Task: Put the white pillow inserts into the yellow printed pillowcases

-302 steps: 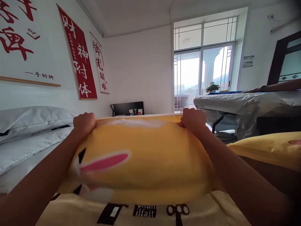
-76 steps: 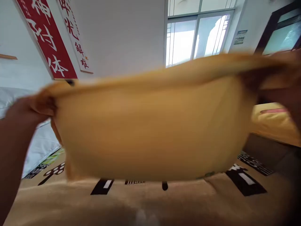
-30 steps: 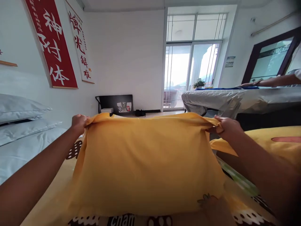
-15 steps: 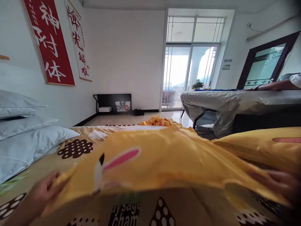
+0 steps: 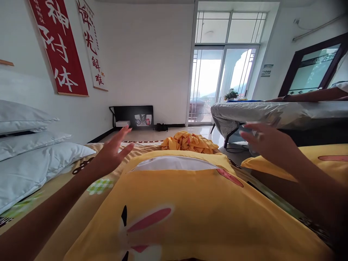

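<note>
In front of me lies a yellow pillowcase (image 5: 206,206) printed with a white rabbit and pink ears. Through the slit near its far end shows a white pillow (image 5: 171,163). My left hand (image 5: 112,152) hovers off the far left corner, thumb apart from the fingers, holding nothing. Off to the right, my right hand (image 5: 270,139) is raised beyond the pillowcase's far right corner, its fingers apart and empty. Neither hand appears to touch the cloth. Crumpled yellow fabric (image 5: 190,142) is heaped just past the pillowcase's far edge.
Several white pillows (image 5: 67,159) are stacked at the left on the patterned bed sheet (image 5: 81,195). Another yellow pillow (image 5: 320,159) lies at the right. Behind it stands a plastic-covered table (image 5: 244,110), with another person's forearm (image 5: 312,96) resting on it.
Both hands have let go of the pillowcase's near corners and moved up and forward. The pillowcase, stretched up before, now lies flat toward me, with its slit and the white pillow showing.
</note>
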Demonstrator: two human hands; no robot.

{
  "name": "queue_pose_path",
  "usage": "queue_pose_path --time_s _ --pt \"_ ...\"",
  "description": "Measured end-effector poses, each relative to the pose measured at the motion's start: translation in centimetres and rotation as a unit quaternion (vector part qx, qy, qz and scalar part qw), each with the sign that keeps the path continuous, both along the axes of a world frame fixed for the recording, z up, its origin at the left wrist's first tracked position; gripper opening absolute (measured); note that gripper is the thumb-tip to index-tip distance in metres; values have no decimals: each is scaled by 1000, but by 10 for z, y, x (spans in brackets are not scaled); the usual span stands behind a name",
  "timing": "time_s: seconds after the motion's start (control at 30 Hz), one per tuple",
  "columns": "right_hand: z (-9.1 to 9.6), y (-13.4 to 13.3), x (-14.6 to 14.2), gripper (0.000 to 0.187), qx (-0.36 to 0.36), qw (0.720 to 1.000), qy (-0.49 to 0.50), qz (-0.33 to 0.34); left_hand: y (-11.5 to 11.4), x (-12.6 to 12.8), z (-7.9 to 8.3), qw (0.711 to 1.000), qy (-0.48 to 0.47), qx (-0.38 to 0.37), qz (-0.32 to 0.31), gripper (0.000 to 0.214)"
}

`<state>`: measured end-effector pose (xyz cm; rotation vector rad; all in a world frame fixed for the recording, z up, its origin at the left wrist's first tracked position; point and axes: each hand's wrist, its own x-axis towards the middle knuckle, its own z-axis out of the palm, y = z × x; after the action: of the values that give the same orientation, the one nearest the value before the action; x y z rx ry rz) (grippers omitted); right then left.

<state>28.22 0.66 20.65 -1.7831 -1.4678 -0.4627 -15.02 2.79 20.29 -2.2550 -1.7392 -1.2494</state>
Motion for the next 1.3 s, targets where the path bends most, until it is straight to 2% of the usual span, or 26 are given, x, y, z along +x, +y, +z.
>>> queue_pose_path --time_s 0.07,0.1,0.13,0.17,0.23,0.27,0.33,0.37,0.4,0.47,0.57,0.63,0.73,0.8,0.87,0.93,1.0,1.1,1.2,1.27,1.3 --pt "26 7 -28 41 56 997 -40 41 13 34 20 996 56 13 -71 67" --pt "29 12 -40 47 68 994 -51 66 21 47 19 993 75 11 -92 69" --pt "24 17 -50 51 61 993 -52 92 31 58 11 992 84 6 -94 72" --pt "8 24 -58 56 33 992 -46 108 41 66 -6 992 93 -13 -83 75" --pt "-46 40 -70 63 -72 990 -28 122 59 79 -58 991 108 -75 -31 74" --pt "-81 48 -75 66 -149 984 -14 94 66 84 -89 977 147 -154 -22 71" --pt "-149 63 -79 62 -267 957 -18 108 75 93 -146 959 177 -221 -32 66" --pt "-176 69 -78 61 -284 952 -25 113 79 96 -167 955 186 -230 -30 66" --pt "-195 73 -76 61 -285 952 -26 111 81 97 -180 954 191 -230 -30 67" --pt "-210 77 -63 62 -282 950 -16 131 87 93 -185 953 202 -225 -29 67" --pt "-197 74 -34 63 -305 940 -10 155 94 67 -165 947 216 -236 -15 67" --pt "-190 69 -19 62 -321 941 -11 106 97 40 -157 943 214 -255 26 68" --pt "-197 61 -14 63 -321 947 0 15 95 3 -168 935 194 -280 93 70" --pt "-205 57 -22 63 -324 946 -5 -6 92 -13 -181 933 183 -289 113 72" --pt "-205 54 -33 63 -329 944 -20 -19 88 -20 -186 933 171 -291 127 70" --pt "-192 52 -37 62 -331 942 -41 -26 85 -25 -174 933 158 -290 145 58" --pt "-165 48 -34 59 -319 945 -61 -26 82 -28 -145 937 142 -276 162 42" --pt "-107 40 -22 51 -263 959 -97 -38 80 -27 -78 954 118 -208 182 35" --pt "-48 28 -12 48 -151 976 -134 -75 74 -15 -2 971 93 -91 200 48" --pt "-20 19 -9 45 -49 981 -150 -112 64 -4 40 973 75 8 218 54" --pt "-11 15 -6 43 -6 980 -153 -127 58 0 56 971 68 57 221 55"
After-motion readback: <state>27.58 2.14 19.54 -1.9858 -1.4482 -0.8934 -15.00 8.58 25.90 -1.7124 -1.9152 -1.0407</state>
